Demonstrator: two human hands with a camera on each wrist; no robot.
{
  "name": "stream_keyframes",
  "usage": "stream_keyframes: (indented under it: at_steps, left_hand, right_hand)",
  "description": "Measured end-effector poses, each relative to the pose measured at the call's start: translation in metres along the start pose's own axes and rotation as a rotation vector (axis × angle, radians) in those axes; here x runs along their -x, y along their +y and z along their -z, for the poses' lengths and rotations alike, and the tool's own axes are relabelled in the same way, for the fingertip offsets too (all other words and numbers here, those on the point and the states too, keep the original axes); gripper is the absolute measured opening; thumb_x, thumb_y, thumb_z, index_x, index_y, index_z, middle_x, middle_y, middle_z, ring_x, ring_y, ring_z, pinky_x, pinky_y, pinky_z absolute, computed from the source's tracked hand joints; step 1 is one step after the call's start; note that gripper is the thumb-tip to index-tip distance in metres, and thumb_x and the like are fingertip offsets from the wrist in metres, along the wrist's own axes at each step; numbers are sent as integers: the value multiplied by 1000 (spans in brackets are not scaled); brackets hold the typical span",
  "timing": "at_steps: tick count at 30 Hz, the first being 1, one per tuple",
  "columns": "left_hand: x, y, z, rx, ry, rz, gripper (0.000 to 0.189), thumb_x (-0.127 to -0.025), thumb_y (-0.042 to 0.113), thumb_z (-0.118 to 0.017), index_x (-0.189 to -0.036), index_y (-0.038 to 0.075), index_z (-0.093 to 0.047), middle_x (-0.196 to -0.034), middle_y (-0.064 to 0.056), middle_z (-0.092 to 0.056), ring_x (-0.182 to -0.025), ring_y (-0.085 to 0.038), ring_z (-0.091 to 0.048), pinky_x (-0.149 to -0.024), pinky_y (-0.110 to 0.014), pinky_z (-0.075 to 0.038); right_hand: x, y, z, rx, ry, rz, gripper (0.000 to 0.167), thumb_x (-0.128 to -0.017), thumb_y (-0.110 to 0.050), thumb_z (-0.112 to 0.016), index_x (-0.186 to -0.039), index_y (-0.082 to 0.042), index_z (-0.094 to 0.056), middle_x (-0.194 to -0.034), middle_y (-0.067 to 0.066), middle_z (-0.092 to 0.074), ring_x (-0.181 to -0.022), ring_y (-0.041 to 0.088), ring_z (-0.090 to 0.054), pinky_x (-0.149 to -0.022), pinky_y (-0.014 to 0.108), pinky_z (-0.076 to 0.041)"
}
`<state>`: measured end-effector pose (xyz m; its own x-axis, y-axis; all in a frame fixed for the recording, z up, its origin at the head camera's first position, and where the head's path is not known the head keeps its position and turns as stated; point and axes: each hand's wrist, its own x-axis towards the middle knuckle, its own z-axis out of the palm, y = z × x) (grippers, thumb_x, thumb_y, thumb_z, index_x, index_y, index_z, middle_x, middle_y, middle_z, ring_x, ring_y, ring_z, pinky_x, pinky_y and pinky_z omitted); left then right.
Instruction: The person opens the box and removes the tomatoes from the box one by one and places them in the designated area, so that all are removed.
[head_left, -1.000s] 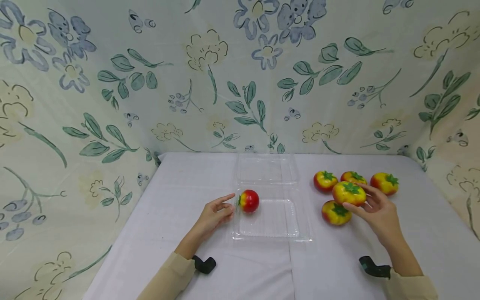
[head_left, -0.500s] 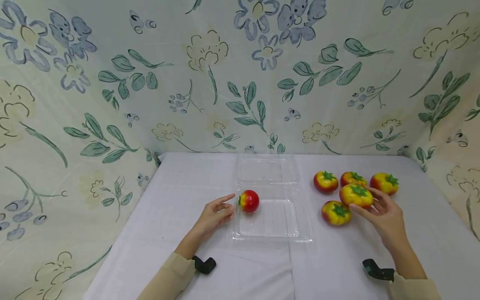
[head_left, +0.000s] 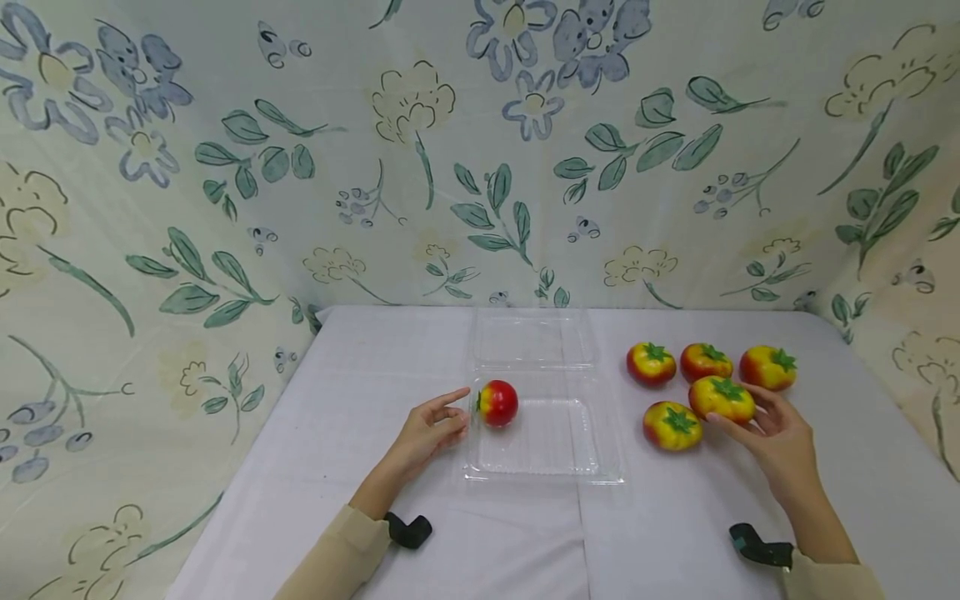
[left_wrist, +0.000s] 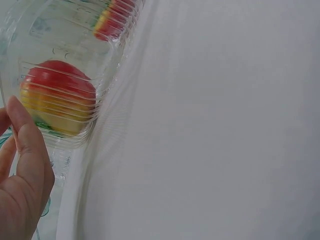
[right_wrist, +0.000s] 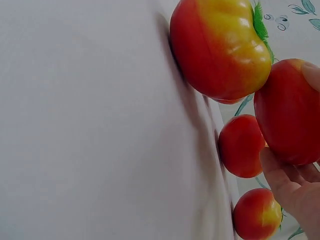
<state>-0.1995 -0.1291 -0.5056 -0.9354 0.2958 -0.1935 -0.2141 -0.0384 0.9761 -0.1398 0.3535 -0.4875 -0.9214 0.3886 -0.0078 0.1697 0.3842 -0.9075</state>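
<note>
My right hand (head_left: 780, 437) grips a red-and-yellow toy tomato (head_left: 720, 398) with a green leafy top, thumb and fingers around its sides. In the right wrist view this tomato (right_wrist: 287, 112) stands away from the tablecloth and overlaps another tomato's edge. A clear plastic container (head_left: 536, 477) lies with its lid (head_left: 532, 337) folded back. One red tomato (head_left: 498, 403), leafy top turned left, sits in its left part. My left hand (head_left: 427, 429) pinches the container's left rim; its fingertips (left_wrist: 16, 107) show right at the clear wall in the left wrist view.
Around the held tomato rest several others: one in front (head_left: 672, 426), one at back left (head_left: 651, 364), one behind (head_left: 705, 362) and one at back right (head_left: 768, 367). A white cloth (head_left: 375, 358) covers the table. A floral curtain (head_left: 465, 167) hangs behind it.
My right hand has moved right and slightly toward me, carrying the tomato from over the group to its near right side. The left hand and container have stayed put.
</note>
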Motion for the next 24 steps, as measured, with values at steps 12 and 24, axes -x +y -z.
stream_keyframes:
  at_steps: [12, 24]
  left_hand:
    - [1, -1, 0, -6, -1, -4, 52, -95, 10, -69, -145, 10, -53, -103, -12, -62, -79, -16, -64, -78, -23, -57]
    - [0, -1, 0, -4, 0, -6, 53, -94, 10, -69, -145, 11, -54, -103, -11, -62, -79, -16, -64, -78, -24, -58]
  right_hand:
    - [0, 9, 1, -18, 26, -49, 79, -87, -36, -77, -154, -21, -37, -160, 10, -28, -140, 28, -36, -96, 13, -41]
    - [-1, 15, 4, -7, 2, -113, 85, -85, -44, -77, -156, -24, -34, -162, 10, -25, -141, 33, -32, -103, 21, -40]
